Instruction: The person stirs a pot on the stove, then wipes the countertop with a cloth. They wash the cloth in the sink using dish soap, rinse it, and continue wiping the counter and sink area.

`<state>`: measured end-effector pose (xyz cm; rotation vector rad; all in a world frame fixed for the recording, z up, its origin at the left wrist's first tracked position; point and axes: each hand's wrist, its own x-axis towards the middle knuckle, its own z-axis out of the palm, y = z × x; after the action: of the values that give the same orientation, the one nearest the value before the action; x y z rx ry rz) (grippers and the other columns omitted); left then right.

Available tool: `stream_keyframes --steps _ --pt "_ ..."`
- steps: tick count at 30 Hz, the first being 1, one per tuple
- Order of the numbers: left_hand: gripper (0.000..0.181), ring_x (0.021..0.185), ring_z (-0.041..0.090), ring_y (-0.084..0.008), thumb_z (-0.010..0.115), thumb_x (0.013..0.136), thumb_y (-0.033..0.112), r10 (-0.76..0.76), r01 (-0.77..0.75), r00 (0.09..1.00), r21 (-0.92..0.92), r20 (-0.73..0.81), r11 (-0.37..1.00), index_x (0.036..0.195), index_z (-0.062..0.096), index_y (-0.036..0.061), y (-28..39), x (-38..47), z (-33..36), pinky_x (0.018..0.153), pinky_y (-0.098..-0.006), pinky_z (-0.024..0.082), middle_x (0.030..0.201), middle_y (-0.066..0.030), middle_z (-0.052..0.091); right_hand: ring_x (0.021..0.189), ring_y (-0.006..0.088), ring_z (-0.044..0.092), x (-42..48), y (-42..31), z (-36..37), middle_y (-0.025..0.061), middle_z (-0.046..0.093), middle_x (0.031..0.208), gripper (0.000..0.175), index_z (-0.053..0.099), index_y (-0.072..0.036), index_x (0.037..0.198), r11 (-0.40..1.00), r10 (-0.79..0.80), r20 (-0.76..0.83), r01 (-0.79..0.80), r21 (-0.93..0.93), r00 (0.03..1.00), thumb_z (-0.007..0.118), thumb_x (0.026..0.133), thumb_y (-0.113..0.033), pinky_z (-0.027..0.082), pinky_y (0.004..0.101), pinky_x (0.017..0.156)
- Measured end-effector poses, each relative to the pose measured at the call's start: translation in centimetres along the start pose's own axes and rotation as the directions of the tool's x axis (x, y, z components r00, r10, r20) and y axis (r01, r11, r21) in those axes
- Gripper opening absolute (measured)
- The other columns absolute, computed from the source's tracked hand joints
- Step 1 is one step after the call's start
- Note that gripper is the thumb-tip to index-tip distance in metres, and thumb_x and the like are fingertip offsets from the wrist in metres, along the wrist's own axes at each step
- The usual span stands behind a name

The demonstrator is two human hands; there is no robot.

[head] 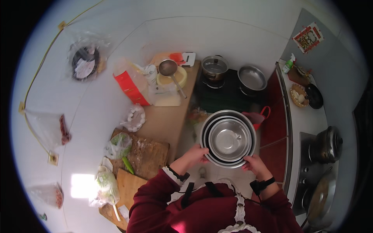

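Note:
Several steel basins point(228, 139) sit nested one inside another in front of my body, held up above the floor. My left hand point(195, 155) grips their rim at the lower left, thumb over the edge. At the lower right my right hand point(255, 166) pinches the rim too. The innermost basin shows a small bright mark or reflection on its bottom. The undersides of the basins are out of sight. Just beyond them, partly covered, is a red bag point(258, 119) with a loop handle.
Left of me, a brown table point(157, 119) carries a ladle point(168, 68), an egg pack point(134, 118) and a wooden chopping board point(148, 154) with a green pepper point(128, 165). Ahead, a lidded pot point(215, 67) and a steel pan point(252, 77) stand on a dark stove. A pressure cooker point(325, 147) is at right.

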<state>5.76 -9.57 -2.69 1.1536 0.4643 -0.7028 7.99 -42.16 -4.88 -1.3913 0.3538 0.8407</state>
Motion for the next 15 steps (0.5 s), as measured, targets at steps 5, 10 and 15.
stream_keyframes --steps 5,10,15 --pt "0.051 0.101 0.068 -0.0263 0.061 0.096 0.023 0.005 -0.018 0.995 0.123 0.102 0.992 0.137 0.041 0.0006 8.9 8.1 2.8 0.079 -0.0353 0.056 0.116 -0.0137 0.063 0.057 0.0166 0.065 4.8 -5.6 -6.0 0.01 0.065 0.073 0.018 0.059 0.002 0.099 0.962 -0.057 -0.096 0.08 0.261 0.994 0.056 0.092 -0.014 0.055 0.0278 0.05" --pt "0.074 0.107 0.066 -0.0273 0.064 0.095 0.028 0.152 -0.145 0.988 0.204 -0.018 0.968 0.15 0.024 -0.0028 16.1 13.2 -0.5 0.083 -0.0349 0.056 0.129 -0.0162 0.059 0.052 0.0153 0.062 15.0 -10.8 -13.4 0.0104 0.065 0.07 0.016 0.06 0.002 0.089 0.915 0.072 -0.258 0.039 0.401 0.963 0.053 0.092 -0.012 0.054 0.0257 0.049" --pt "0.049 0.102 0.067 -0.0267 0.061 0.096 0.023 0.336 -0.31 0.84 0.131 -0.427 0.942 0.137 0.046 0.0011 20.8 13.8 -8.2 0.075 -0.0315 0.054 0.119 -0.0142 0.064 0.053 0.017 0.062 30.0 -18.7 -21.6 0.0111 0.065 0.071 0.014 0.059 0.001 0.088 0.825 -0.011 -0.33 0.195 0.53 0.944 0.054 0.092 -0.011 0.055 0.0268 0.048"
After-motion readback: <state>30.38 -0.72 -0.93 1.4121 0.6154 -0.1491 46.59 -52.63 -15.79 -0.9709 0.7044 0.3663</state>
